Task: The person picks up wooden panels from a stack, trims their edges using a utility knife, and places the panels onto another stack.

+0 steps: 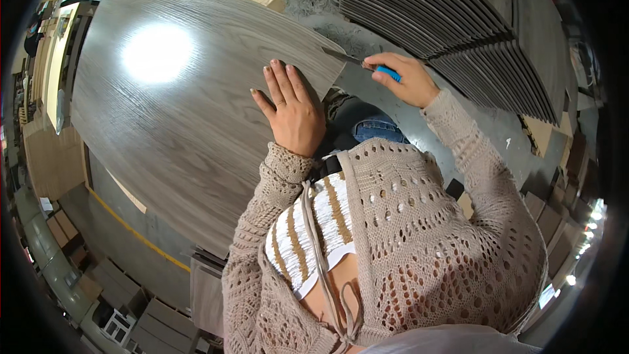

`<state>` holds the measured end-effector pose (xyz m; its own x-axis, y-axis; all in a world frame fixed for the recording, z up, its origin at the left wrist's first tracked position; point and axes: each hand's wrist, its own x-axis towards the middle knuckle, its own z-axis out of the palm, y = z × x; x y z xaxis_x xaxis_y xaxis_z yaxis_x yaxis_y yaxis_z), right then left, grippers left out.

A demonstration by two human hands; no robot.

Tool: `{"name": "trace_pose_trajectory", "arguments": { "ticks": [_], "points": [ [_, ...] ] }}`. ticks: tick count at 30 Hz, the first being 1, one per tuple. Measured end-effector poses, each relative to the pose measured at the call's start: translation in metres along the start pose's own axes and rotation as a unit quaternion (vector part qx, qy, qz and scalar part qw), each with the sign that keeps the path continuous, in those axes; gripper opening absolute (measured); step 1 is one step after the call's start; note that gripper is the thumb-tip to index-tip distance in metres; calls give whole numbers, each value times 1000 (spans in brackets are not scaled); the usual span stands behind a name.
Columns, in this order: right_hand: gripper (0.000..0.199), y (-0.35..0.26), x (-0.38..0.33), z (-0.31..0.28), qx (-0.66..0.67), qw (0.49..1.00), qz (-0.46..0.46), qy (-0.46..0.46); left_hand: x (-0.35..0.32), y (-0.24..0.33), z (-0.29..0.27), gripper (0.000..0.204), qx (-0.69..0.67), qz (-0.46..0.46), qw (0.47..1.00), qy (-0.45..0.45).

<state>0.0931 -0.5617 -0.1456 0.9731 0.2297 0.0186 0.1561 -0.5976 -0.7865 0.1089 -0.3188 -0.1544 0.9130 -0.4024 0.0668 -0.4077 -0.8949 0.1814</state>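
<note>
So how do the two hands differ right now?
The left hand lies flat and open, fingers spread, on the grey wood-grain panel; the right hand is closed around a blue-handled tool at the panel's edge. Left touches the panel top; right hangs beside it. Both wear beige knit sleeves.

I see a grey wood-grain panel [177, 105] lying flat across the frame's left, glare upper left; blue-handled scraper [367, 65] touches its right corner, upper centre.

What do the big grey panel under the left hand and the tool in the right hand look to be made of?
Panel: likely wood-grain laminate or veneered board; printed-looking grain, semi-gloss glare spot. Tool: seemingly a blue plastic handle with a thin grey metal blade at the panel's edge.
</note>
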Motion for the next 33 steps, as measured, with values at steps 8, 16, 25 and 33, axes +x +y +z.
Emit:
{"name": "trace_pose_trajectory", "arguments": {
  "ticks": [8, 16, 25, 33],
  "points": [
    [27, -15, -19, 4, -115, 993, 27, 23, 7, 2, 8, 65, 55, 16, 998, 8],
    [26, -11, -7, 2, -187, 981, 2, 39, 5, 4, 11, 62, 30, 35, 998, 42],
    [28, -9, 32, 18, -219, 973, -44, 66, 6, 2, 11, 61, 16, 43, 997, 60],
    [28, 14, 13, -10, -198, 977, -84, 17, 1, 1, 7, 61, 26, -19, 999, 15]
  ]
}}
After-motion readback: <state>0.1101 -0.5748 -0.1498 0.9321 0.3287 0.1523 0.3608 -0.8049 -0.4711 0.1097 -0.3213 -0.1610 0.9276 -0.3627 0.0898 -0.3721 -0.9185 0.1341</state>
